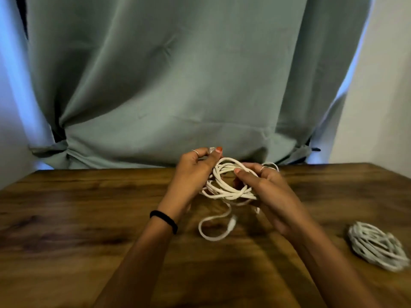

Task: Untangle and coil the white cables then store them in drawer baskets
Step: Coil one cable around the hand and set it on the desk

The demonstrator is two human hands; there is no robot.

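Left hand [195, 165] pinches the plug end, right hand [260, 183] grips the tangled white cable [224, 185] above the table [89, 207]; best feed that free end through slowly, loops slack.

A: Position of cable tangle [226, 185]?
B: Above the counter [89, 218], mid-width, between left hand [195, 170] and right hand [266, 187]. One loose end [213, 227] lies on the counter beneath.
A: Second cable bundle [375, 247]?
B: On the counter, far right. Curtain [178, 74] hangs behind the counter.
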